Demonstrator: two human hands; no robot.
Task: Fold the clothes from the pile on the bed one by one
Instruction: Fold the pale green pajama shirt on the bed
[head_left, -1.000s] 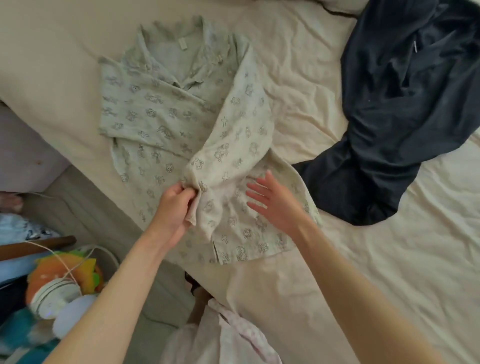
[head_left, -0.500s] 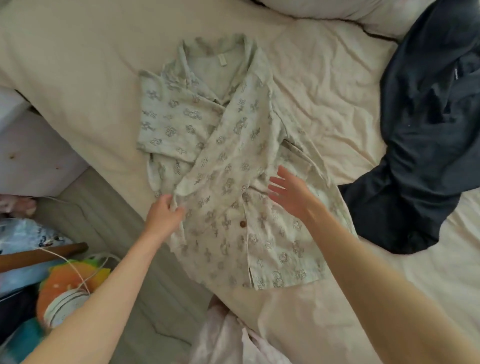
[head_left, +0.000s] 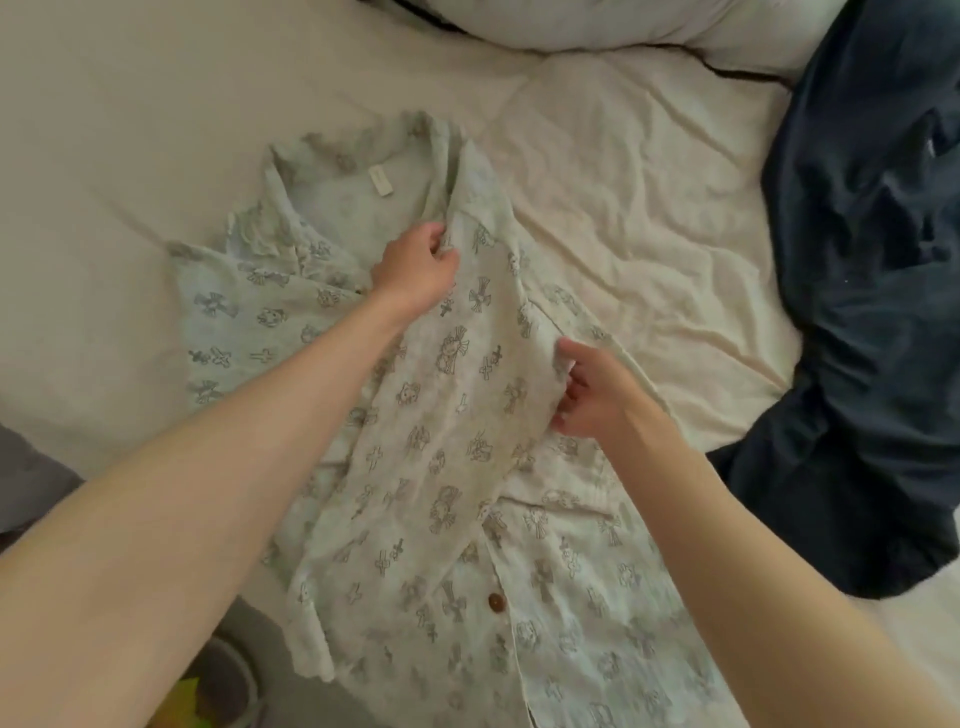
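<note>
Head view looks down at a bed (head_left: 649, 218) with a wrinkly cream sheet. A pale green shirt (head_left: 441, 467) with little grey crosses and bears lies in the middle of the frame. Its collar points to the top of the picture, and a small white label (head_left: 379, 182) shows inside the neck. One brown button (head_left: 497, 603) sits near the bottom middle. The bottom of the shirt is cut off by the lower edge of the frame.

The left hand (head_left: 415, 270) is in the upper middle, just under the collar. Its fingers are curled and they pinch the edge of the shirt front. The fingertips are tucked into the cloth, so they are hard to see. The right hand (head_left: 592, 395) is in the middle right. Its fingers are bent around a fold of the shirt's side, and it grips the cloth there. The left arm lies across the shirt and hides part of it.

A dark blue garment (head_left: 872, 312) lies bunched at the right side of the frame, close to the shirt but not touching it. Its shape is hard to make out. A white pillow (head_left: 649, 26) is cut off at the top edge. At the lower left, something yellow-green (head_left: 182, 701) peeks out, too blurry to tell what it is.
</note>
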